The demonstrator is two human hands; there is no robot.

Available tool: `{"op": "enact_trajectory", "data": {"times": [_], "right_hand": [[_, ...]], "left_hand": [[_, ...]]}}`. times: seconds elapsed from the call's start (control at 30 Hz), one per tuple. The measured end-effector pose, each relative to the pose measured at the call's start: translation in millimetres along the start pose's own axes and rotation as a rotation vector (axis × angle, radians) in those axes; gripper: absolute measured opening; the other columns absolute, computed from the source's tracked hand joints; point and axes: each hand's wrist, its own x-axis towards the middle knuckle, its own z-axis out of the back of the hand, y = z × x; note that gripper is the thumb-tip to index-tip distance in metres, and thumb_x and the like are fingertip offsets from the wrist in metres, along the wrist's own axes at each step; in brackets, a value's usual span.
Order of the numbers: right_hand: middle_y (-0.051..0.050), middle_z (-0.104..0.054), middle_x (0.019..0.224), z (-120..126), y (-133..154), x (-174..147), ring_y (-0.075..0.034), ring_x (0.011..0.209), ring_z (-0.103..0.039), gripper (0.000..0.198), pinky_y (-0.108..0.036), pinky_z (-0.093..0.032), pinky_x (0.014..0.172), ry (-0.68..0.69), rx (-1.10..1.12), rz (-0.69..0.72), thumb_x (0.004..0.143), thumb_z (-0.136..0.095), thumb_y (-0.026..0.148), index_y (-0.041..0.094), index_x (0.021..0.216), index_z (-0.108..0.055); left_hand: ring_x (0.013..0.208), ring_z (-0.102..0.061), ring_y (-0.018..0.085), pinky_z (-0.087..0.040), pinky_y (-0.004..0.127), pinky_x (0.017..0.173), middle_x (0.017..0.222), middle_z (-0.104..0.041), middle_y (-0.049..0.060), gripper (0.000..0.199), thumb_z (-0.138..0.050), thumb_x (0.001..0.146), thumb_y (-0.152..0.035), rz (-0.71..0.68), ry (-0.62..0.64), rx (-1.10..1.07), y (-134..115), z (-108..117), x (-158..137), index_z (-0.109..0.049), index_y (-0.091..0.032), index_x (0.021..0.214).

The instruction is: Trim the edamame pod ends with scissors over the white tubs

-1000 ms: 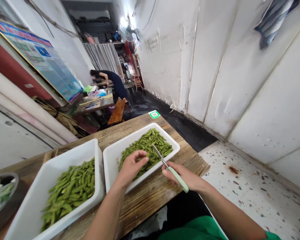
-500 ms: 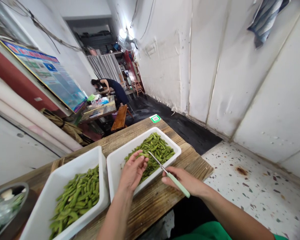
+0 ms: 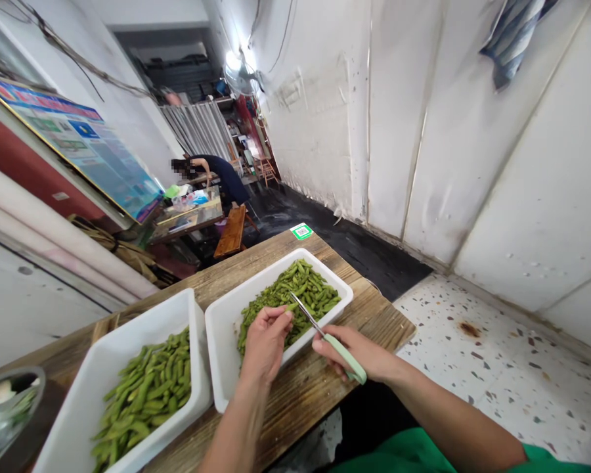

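Note:
My left hand [image 3: 268, 340] is closed in a pinch on a green edamame pod [image 3: 292, 307] above the right white tub [image 3: 217, 341]. Scissors [image 3: 343, 357] with pale green handles are gripped in my right hand [image 3: 354, 348], just right of that tub's near rim. Their metal blades point up and left, with the tips close to the pinched pod. Many green edamame pods [image 3: 308, 286] lie in the right tub. More pods [image 3: 150, 387] fill the lower part of the left white tub [image 3: 98, 368]. My right fingers partly hide the handles.
Both tubs stand on a wooden table [image 3: 374, 315] with a green code card [image 3: 302, 231] at its far edge. A metal bowl [image 3: 12, 410] with plastic-wrapped contents sits at lower left. A person [image 3: 221, 174] bends over another table [image 3: 192, 217] farther back, near a wooden bench [image 3: 231, 231].
My left hand has turned over, its back now facing up, and the pod's end points to the scissor tips. The scissors have shifted slightly left in view. The camera has moved a little.

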Motion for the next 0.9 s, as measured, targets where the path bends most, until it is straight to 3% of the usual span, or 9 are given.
{"op": "enact_trajectory", "data": {"times": [0.27, 0.5, 0.6, 0.67, 0.77, 0.9], "right_hand": [[0.008, -0.042, 0.049, -2, -5, 1, -0.005, 0.033, -0.039, 0.040, -0.016, -0.037, 0.031, -0.006, 0.056, -0.050, 0.074, -0.051, 0.057, 0.018, 0.072, -0.044], [0.008, -0.043, 0.046, -1, -3, 0, -0.004, 0.031, -0.040, 0.041, -0.014, -0.035, 0.027, -0.015, 0.117, -0.100, 0.071, -0.056, 0.056, 0.017, 0.067, -0.044], [0.008, -0.044, 0.048, 6, -3, -1, -0.004, 0.031, -0.040, 0.042, -0.014, -0.035, 0.027, -0.057, 0.166, -0.093, 0.071, -0.056, 0.057, 0.016, 0.068, -0.045], [0.007, -0.045, 0.050, 13, -6, -1, -0.004, 0.032, -0.041, 0.042, -0.014, -0.036, 0.028, -0.090, 0.196, -0.081, 0.070, -0.057, 0.057, 0.016, 0.072, -0.046], [0.007, -0.046, 0.053, 23, -10, -1, -0.004, 0.034, -0.041, 0.041, -0.014, -0.037, 0.029, -0.123, 0.224, -0.043, 0.071, -0.057, 0.055, 0.016, 0.072, -0.046], [0.007, -0.044, 0.052, 32, -14, -4, -0.004, 0.034, -0.040, 0.039, -0.013, -0.036, 0.028, -0.152, 0.237, -0.025, 0.072, -0.058, 0.053, 0.016, 0.071, -0.045]], "left_hand": [[0.060, -0.053, 0.008, -0.041, 0.025, 0.065, 0.076, -0.062, 0.000, 0.024, -0.072, 0.054, -0.024, -0.078, 0.010, 0.247, 9, 3, -1, -0.055, -0.014, 0.068], [0.056, -0.051, 0.009, -0.039, 0.022, 0.056, 0.059, -0.056, -0.003, 0.017, -0.065, 0.056, -0.021, 0.052, 0.014, 0.309, -8, 11, 19, -0.051, -0.015, 0.065], [0.054, -0.049, 0.010, -0.038, 0.022, 0.052, 0.058, -0.052, -0.005, 0.019, -0.057, 0.056, -0.019, 0.106, 0.036, 0.364, -15, 12, 39, -0.055, -0.017, 0.075], [0.050, -0.046, 0.010, -0.036, 0.022, 0.050, 0.055, -0.048, -0.006, 0.027, -0.053, 0.058, -0.019, 0.055, 0.082, 0.568, -15, 9, 54, -0.059, -0.018, 0.084], [0.051, -0.045, 0.012, -0.035, 0.024, 0.052, 0.053, -0.048, -0.004, 0.024, -0.054, 0.061, -0.022, -0.148, 0.184, 1.026, -7, -2, 73, -0.064, -0.018, 0.082], [0.073, -0.055, 0.020, -0.038, 0.029, 0.064, 0.077, -0.062, 0.007, 0.016, -0.057, 0.066, -0.022, -0.388, 0.217, 1.552, 8, -24, 91, -0.067, -0.017, 0.078]]}}
